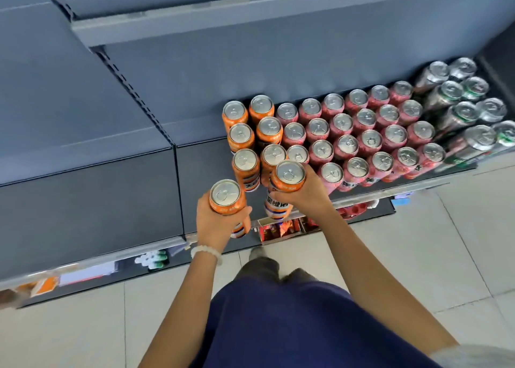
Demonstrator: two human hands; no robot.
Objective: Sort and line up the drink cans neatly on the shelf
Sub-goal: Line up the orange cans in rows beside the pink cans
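- The left hand (214, 222) has its fingers wrapped round an orange can (225, 197), held upright, lid to the camera, at the front edge of the shelf (200, 169).
- The right hand (303, 193) grips a second orange can (288, 176) the same way, also upright, just in front of the two orange columns (252, 133) standing on the shelf.
- Those columns run front to back, and each appears to stop one can short of the front line kept by the pink cans (359, 133) to their right (the green and silver cans (462, 111) sit farther right still).
- The deciding relation: the open spots lie directly ahead of and below each held can, left spot under the left hand, right spot nearer the right hand.
- Each can's long axis is already vertical, so the likely move is a short lowering and a push back until it touches the can behind (judged, not seen).
- Whether either held can already rests on the shelf cannot be told.
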